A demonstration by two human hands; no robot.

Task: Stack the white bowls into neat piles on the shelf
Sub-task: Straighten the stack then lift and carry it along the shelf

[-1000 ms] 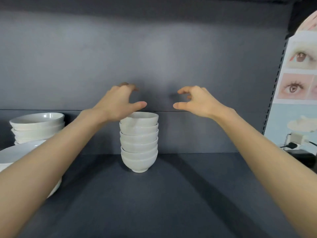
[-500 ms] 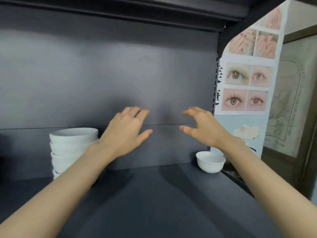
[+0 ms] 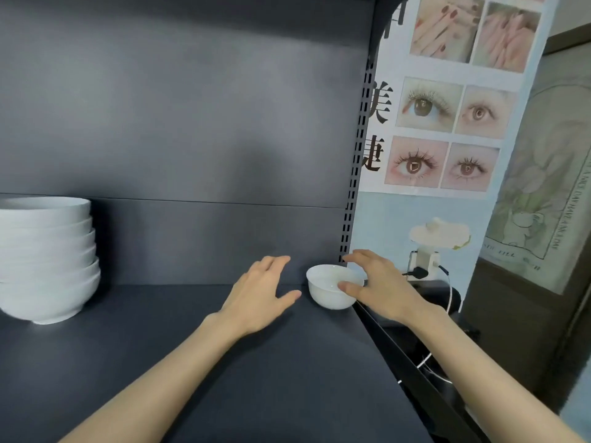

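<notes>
Head view: lone bowl [image 3: 326, 295] sits under your right hand [image 3: 380, 282], fingers curled round it; left hand [image 3: 259, 295] flat, empty, beside; pile [image 3: 48, 260] far left.

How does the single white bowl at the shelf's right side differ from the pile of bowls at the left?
The single bowl stands alone at the right edge of the shelf; the pile nests about six bowls at the left. The right hand curls round the single bowl; nothing touches the pile. Both are white and upright on the shelf.
</notes>
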